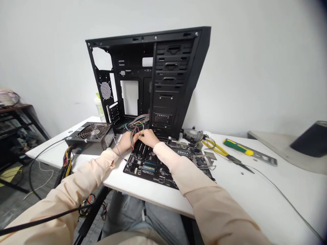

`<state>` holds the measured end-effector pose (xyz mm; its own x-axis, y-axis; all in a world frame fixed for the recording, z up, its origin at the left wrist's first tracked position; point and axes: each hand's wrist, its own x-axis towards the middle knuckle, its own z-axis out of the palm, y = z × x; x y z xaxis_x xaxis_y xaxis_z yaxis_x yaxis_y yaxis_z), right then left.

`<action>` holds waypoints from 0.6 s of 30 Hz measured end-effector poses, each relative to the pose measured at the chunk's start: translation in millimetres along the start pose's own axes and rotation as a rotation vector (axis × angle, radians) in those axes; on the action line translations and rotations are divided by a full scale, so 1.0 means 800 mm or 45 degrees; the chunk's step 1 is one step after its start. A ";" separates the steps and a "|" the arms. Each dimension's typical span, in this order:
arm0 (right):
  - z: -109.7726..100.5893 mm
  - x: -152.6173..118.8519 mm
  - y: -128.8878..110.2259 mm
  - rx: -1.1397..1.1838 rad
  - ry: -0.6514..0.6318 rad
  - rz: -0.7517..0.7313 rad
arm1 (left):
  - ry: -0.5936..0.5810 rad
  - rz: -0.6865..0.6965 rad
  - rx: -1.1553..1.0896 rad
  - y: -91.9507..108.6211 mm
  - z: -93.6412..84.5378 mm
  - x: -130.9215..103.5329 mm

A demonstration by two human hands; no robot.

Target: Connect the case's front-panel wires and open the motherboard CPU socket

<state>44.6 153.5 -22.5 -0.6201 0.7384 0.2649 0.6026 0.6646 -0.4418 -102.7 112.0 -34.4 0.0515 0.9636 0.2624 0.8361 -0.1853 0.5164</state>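
My left hand and my right hand meet over the far left part of a black Gigabyte motherboard. Both have their fingers closed on thin coloured wires, which run out from inside the black computer case. The wire ends between my fingertips are too small to make out. That case stands upright behind the board, its side panel off and its drive bays showing. The motherboard lies flat near the table's front edge, partly covered by my right forearm.
Left of my hands sits a power supply with bundled cables hanging off the table. At the right lie a CPU fan, yellow-handled pliers, a green-and-yellow screwdriver and a metal I/O shield. Behind the power supply stands a bottle.
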 end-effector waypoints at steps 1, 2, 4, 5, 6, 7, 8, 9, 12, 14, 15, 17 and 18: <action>0.001 0.001 0.000 -0.003 -0.009 0.006 | 0.009 0.001 0.006 0.001 -0.001 0.000; 0.002 0.002 0.000 -0.006 -0.018 0.010 | 0.017 0.003 0.011 0.001 -0.002 0.000; 0.003 0.004 -0.001 -0.017 -0.034 0.010 | 0.030 0.004 0.016 0.003 -0.004 -0.002; 0.004 0.006 -0.002 -0.023 -0.043 0.009 | 0.034 0.002 0.018 0.004 -0.005 -0.004; 0.005 0.007 -0.003 -0.030 -0.052 0.007 | 0.035 0.000 0.020 0.004 -0.006 -0.006; 0.005 0.008 -0.004 -0.037 -0.060 0.007 | 0.035 -0.005 0.022 0.005 -0.007 -0.008; 0.006 0.008 -0.006 -0.043 -0.068 0.008 | 0.033 -0.011 0.024 0.006 -0.008 -0.011; 0.007 0.008 -0.007 -0.050 -0.073 0.013 | 0.028 -0.016 0.027 0.007 -0.009 -0.013; 0.010 0.006 -0.009 -0.070 -0.071 0.034 | 0.003 -0.016 0.032 0.006 -0.009 -0.016; 0.013 0.005 -0.010 -0.083 -0.061 0.048 | -0.015 -0.004 0.028 0.005 -0.008 -0.016; 0.014 0.004 -0.011 -0.091 -0.054 0.054 | -0.022 0.005 0.022 0.003 -0.007 -0.015; 0.016 0.002 -0.012 -0.108 -0.038 0.064 | -0.030 0.025 0.001 -0.001 -0.005 -0.013; 0.016 0.001 -0.013 -0.117 -0.030 0.068 | -0.032 0.036 -0.011 -0.003 -0.003 -0.012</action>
<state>31.3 145.6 -28.8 -0.5966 0.7711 0.2225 0.6782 0.6327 -0.3739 -106.6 103.0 -35.7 0.0891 0.9624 0.2566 0.8293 -0.2143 0.5161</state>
